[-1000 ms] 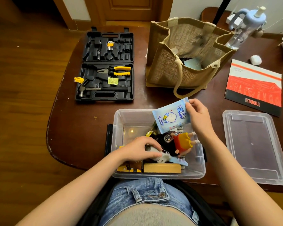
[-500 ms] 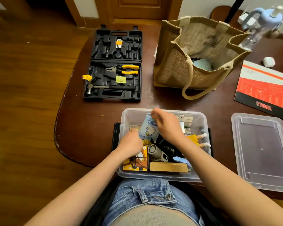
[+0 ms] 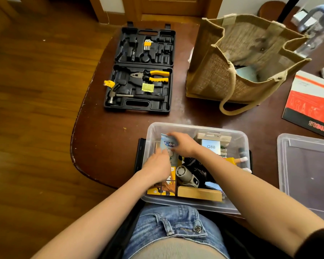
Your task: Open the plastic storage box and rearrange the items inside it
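The clear plastic storage box (image 3: 236,136) stands open at the table's near edge, with its lid (image 3: 307,165) lying to the right. Both hands are inside its left half. My right hand (image 3: 183,144) grips the top of a blue-and-white wipes packet (image 3: 169,146) that stands near the left wall. My left hand (image 3: 157,166) rests against the packet's lower part; its fingertips are hidden. Also in the box are a yellow picture box (image 3: 166,189), a grey mini fan (image 3: 186,175), a tan block (image 3: 198,193), a Q88 box (image 3: 210,146) and a yellow-red toy (image 3: 232,160).
An open black tool case (image 3: 140,71) with pliers and a hammer lies at the back left. A jute tote bag (image 3: 238,58) stands behind the box. A red TOOLS booklet (image 3: 310,103) lies at the right. The table edge curves away at the left.
My right hand brought the wipes packet down from above the box into its left side. My left hand moved from the grey fan to the packet.
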Demonstrator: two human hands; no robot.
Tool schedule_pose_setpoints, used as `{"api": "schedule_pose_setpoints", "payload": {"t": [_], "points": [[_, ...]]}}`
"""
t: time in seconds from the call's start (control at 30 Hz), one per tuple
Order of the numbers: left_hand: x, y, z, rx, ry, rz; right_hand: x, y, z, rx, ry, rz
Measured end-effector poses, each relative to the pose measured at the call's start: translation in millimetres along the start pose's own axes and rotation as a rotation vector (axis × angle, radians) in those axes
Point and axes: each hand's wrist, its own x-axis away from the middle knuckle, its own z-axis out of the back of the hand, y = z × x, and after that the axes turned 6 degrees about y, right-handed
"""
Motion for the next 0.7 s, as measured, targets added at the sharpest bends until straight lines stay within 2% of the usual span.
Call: {"api": "schedule_pose_setpoints", "payload": {"t": [0.07,0.17,0.23,0.4,0.5,0.6,0.7], "points": [[-0.2,0.9,1.6,-0.114,-0.107,-0.092,1.2,1.3,3.1,0.040,0.094,0.007],[-4.2,2.5,4.2,-0.199,-0.210,-0.182,12.0,-1.6,3.1,-0.137,0.344,0.112],[-6.4,2.0,5.0,-0.212,-0.233,-0.205,14.2,-1.1,-0.6,-0.186,0.376,0.154],[-5.8,-1.9,1.5,-0.158,-0.217,-0.195,0.9,6.4,-15.7,0.066,0.147,0.082],[-3.4,-2.6,-3.2,-0.166,-0.133,-0.199,-9.1,2.8,-21.3,0.171,0.001,0.023],[-5.0,-2.2,-7.7,-0.107,-0.058,-0.130,-19.7,-0.6,-21.0,0.261,-0.137,-0.053],[-14.8,0.9,-6.6,-0.075,-0.104,-0.068,-27.5,0.6,-18.7,0.272,-0.209,-0.094]]}}
